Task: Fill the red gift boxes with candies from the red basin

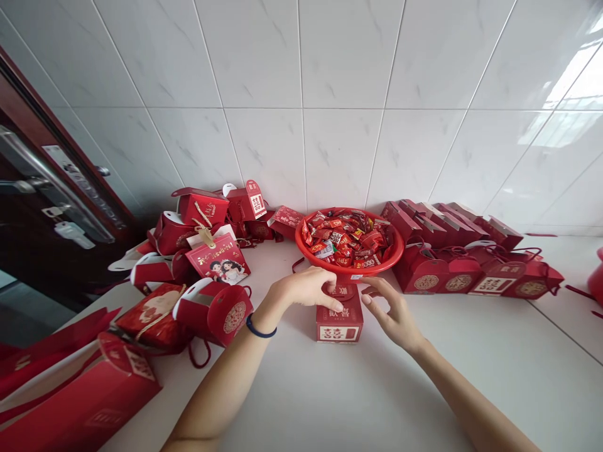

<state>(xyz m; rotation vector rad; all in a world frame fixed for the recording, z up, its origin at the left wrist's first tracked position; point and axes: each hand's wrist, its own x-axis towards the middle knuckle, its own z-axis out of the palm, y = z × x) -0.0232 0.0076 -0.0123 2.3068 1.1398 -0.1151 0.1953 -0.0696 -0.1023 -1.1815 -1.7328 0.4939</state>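
A small red gift box (339,321) with a gold double-happiness mark stands on the white floor in front of me. My left hand (308,287) rests on the box's top left edge, fingers curled over it. Just right of the box, my right hand (391,311) hovers with its fingers spread and holds nothing. Behind the box sits a red basin (394,255) filled with red-wrapped candies (348,238).
A heap of red gift boxes (207,251) and bags lies at the left, more in a row (471,263) at the right along the white tiled wall. A dark door (42,207) with a metal lock stands at far left.
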